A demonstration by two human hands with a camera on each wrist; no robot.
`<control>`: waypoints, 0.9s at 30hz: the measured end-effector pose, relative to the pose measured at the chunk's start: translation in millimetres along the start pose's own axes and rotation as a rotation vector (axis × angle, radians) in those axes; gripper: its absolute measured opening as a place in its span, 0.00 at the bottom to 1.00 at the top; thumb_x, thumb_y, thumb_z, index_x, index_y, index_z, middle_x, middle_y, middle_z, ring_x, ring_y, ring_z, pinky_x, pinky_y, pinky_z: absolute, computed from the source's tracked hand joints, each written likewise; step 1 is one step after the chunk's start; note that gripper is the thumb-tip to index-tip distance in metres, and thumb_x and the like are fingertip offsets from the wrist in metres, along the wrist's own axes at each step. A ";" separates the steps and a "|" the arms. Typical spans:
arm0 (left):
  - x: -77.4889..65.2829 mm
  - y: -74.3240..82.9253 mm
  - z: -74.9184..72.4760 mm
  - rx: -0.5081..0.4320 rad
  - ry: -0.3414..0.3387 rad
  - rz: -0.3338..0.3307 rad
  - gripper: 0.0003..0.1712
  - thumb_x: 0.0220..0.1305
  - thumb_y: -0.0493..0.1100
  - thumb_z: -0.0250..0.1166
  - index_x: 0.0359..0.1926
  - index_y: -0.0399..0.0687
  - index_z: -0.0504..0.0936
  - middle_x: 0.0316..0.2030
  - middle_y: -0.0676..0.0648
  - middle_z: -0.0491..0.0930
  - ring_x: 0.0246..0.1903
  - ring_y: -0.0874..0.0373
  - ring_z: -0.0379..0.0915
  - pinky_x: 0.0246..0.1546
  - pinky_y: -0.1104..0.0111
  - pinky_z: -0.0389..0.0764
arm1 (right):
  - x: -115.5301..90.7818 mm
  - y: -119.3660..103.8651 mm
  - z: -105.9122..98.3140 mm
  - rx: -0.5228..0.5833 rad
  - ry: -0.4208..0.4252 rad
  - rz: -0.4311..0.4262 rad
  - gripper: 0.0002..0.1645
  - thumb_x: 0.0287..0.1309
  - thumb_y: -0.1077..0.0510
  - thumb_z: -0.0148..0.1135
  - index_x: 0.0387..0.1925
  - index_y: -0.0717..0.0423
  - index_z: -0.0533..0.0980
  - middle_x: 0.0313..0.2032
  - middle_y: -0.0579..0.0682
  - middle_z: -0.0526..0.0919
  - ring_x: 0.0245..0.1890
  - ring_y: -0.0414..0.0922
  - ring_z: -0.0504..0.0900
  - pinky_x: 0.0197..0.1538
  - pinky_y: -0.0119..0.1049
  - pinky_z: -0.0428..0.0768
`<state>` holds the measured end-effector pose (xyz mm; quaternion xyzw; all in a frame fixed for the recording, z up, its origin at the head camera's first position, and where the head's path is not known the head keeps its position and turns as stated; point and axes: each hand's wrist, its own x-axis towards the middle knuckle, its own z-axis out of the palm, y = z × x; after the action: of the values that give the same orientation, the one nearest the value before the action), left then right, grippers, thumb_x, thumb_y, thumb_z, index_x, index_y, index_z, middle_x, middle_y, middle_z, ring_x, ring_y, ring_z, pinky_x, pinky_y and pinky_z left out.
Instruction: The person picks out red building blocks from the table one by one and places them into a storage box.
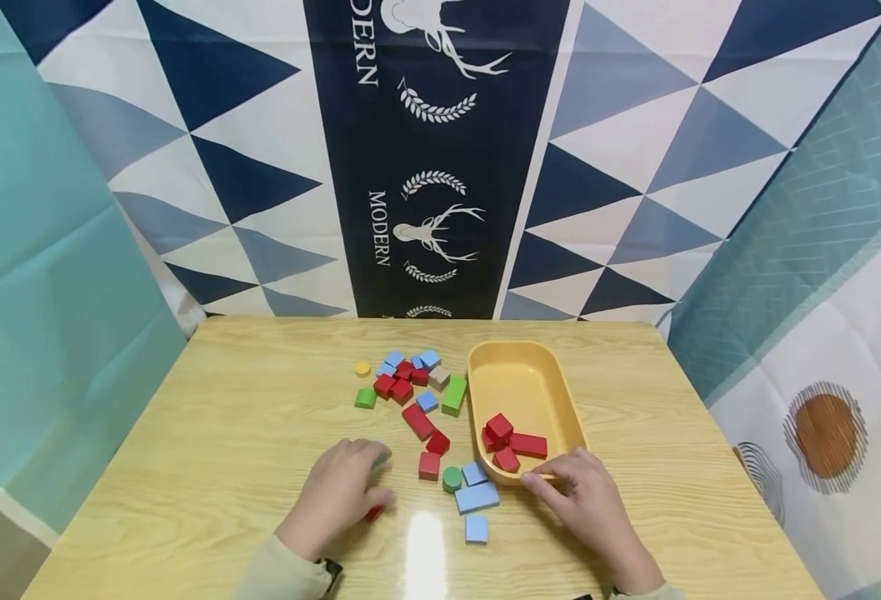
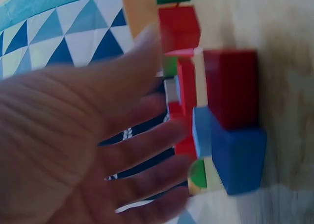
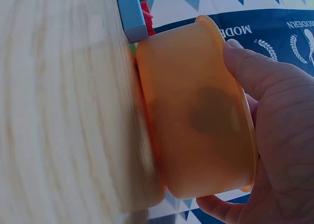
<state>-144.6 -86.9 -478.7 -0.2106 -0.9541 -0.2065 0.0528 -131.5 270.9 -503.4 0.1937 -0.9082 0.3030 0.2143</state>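
Note:
On the table's right half, a yellow plastic bin [image 1: 518,367] holds several red blocks [image 1: 528,445]. My right hand [image 1: 578,500] pinches the near rim of the bin, its thumb on the outer edge in the right wrist view [image 3: 196,111]. To the left of the loose blocks, my left hand [image 1: 346,492] hovers low with fingers spread and relaxed, holding nothing. Close by its palm in the left wrist view stand a red block [image 2: 233,87] and a blue block [image 2: 239,160]. From above, the left hand mostly covers them.
Between the hands lie a red cube [image 1: 428,466], a green cylinder [image 1: 452,478] and a long blue block [image 1: 478,498]. Farther back sits a cluster of red, blue and green blocks [image 1: 402,392], with a yellow disc [image 1: 362,368] at its left. Patterned cloth hangs behind the table.

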 end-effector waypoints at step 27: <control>-1.0 6.7 6.7 0.074 0.072 0.085 0.14 0.51 0.49 0.75 0.36 0.50 0.84 0.29 0.55 0.81 0.33 0.57 0.70 0.42 0.58 0.73 | 0.0 -1.5 -1.1 -0.001 -0.007 0.040 0.06 0.49 0.46 0.76 0.25 0.36 0.85 0.25 0.27 0.80 0.29 0.36 0.70 0.30 0.35 0.69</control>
<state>-141.0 -78.9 -482.4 -0.2414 -0.9486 -0.1762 0.1038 -130.5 270.5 -502.0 0.1764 -0.9128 0.3063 0.2048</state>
